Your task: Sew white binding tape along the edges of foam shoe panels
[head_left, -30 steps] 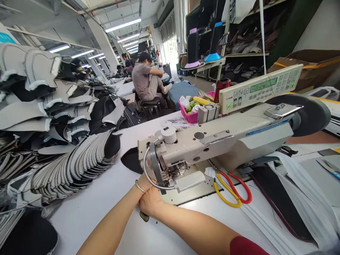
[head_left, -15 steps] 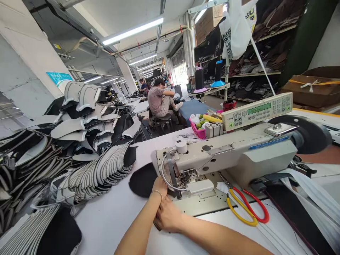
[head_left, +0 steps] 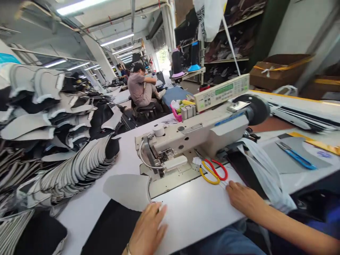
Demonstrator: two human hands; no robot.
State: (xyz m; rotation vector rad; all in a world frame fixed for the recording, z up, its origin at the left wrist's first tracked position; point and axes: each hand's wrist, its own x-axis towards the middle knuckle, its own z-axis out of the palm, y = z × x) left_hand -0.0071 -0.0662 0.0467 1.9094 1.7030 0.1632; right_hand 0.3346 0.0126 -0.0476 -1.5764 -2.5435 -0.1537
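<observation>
A grey cut piece [head_left: 127,191] lies flat on the table in front of the sewing machine [head_left: 191,138], overlapping a black sheet [head_left: 111,230]. The left hand [head_left: 148,230] rests open just beside it, grasping nothing. Right of the machine's needle end, the right hand [head_left: 243,198] lies loose, fingertips at a white strip [head_left: 265,173] near red-and-yellow scissors [head_left: 212,170].

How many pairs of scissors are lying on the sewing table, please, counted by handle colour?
Red-and-yellow scissors: 1
Blue scissors: 1
Total: 2
</observation>
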